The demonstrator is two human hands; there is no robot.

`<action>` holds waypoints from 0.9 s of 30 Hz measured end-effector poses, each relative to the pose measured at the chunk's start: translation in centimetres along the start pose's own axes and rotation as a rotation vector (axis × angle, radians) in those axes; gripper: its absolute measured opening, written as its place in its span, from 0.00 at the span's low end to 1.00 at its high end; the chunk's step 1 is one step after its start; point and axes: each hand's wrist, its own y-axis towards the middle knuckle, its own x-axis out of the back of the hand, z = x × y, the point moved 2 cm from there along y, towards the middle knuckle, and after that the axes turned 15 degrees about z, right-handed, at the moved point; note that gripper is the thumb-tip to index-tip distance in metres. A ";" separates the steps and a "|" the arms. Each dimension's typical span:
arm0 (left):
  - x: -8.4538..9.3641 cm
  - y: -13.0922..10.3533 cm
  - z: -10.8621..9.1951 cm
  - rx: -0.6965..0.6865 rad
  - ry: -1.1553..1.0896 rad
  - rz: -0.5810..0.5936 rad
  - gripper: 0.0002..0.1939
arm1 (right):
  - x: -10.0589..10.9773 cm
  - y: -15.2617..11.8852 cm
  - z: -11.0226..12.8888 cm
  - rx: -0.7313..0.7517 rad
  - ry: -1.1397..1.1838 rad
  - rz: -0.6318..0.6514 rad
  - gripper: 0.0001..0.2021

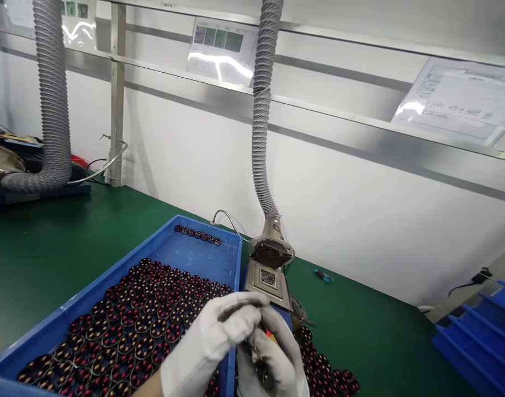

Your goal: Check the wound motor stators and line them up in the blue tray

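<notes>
We have both white-gloved hands together at the near side, close in front of the metal box (pixel 269 278) under the hood (pixel 272 252); the right hand (pixel 279 358) curls round a small part (pixel 271 336), dark with a red and yellow spot, and we judge that it grips it between thumb and fingers; the left hand (pixel 213 333) has its fingers bent and pressed close together against the right, but we cannot tell whether they pinch the part too, as the gloves hide most of it

To the left lies the blue tray (pixel 205 256), with many round pieces (pixel 144 323) in its near part and a short row (pixel 197 235) at its far end; more pieces (pixel 327 372) lie on the green table (pixel 372 325) to the right of the hands; the cutters (pixel 323 276) rest farther off, right of the box

The step in hand looks like close finger work on the part; any move from here calls for a steady right hold, light left fingertips and room kept from the tray's rim
</notes>
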 end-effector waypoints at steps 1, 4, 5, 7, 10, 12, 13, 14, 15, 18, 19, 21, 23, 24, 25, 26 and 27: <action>0.0 0.2 0.4 -0.042 -0.059 -0.045 0.11 | -0.1 0.0 0.0 0.031 -0.034 -0.003 0.19; 0.3 0.3 1.0 -0.165 -0.179 -0.189 0.07 | 0.0 0.1 0.0 0.006 0.014 -0.083 0.19; 0.5 0.2 0.9 -0.205 -0.191 -0.225 0.06 | 0.1 0.2 0.0 -0.025 0.043 -0.112 0.19; 0.8 0.1 0.3 -0.241 -0.203 -0.275 0.07 | 0.4 0.4 0.0 -0.095 0.115 -0.137 0.18; 0.4 0.3 -0.3 -0.074 -0.155 -0.200 0.16 | 0.7 0.3 0.0 -0.151 0.190 -0.124 0.17; 0.0 0.4 -0.2 0.026 -0.123 -0.207 0.14 | 0.7 0.1 0.0 -0.157 0.186 -0.114 0.18; 0.0 0.3 -0.1 0.032 -0.119 -0.240 0.11 | 0.6 0.0 0.1 -0.162 0.192 -0.114 0.19; 0.0 0.2 0.1 0.008 -0.126 -0.285 0.09 | 0.6 -0.1 0.1 -0.170 0.209 -0.114 0.19; 0.1 0.1 0.3 -0.027 -0.140 -0.312 0.08 | 0.5 -0.3 0.1 -0.182 0.236 -0.113 0.19; 0.4 -0.5 0.4 -0.121 -0.165 -0.345 0.07 | 0.4 -0.5 0.1 -0.215 0.307 -0.087 0.17; 0.5 -0.6 0.2 -0.135 -0.160 -0.353 0.08 | 0.4 -0.5 0.2 -0.219 0.307 -0.078 0.17; 0.4 -0.7 -0.3 -0.102 -0.150 -0.323 0.13 | 0.5 -0.5 0.3 -0.216 0.303 -0.067 0.17; 0.0 -0.5 -0.9 -0.023 -0.157 -0.274 0.15 | 0.5 -0.4 0.4 -0.201 0.283 -0.057 0.20; -0.1 -0.4 -1.1 0.012 -0.158 -0.259 0.15 | 0.5 -0.3 0.4 -0.192 0.274 -0.048 0.21; -0.2 -0.3 -1.2 0.035 -0.154 -0.257 0.13 | 0.5 -0.3 0.4 -0.183 0.262 -0.035 0.22; -0.3 -0.3 -1.2 0.048 -0.138 -0.260 0.11 | 0.5 -0.2 0.5 -0.175 0.244 -0.020 0.23; -0.2 -0.2 -1.2 0.058 -0.113 -0.261 0.11 | 0.5 -0.2 0.4 -0.167 0.228 -0.006 0.24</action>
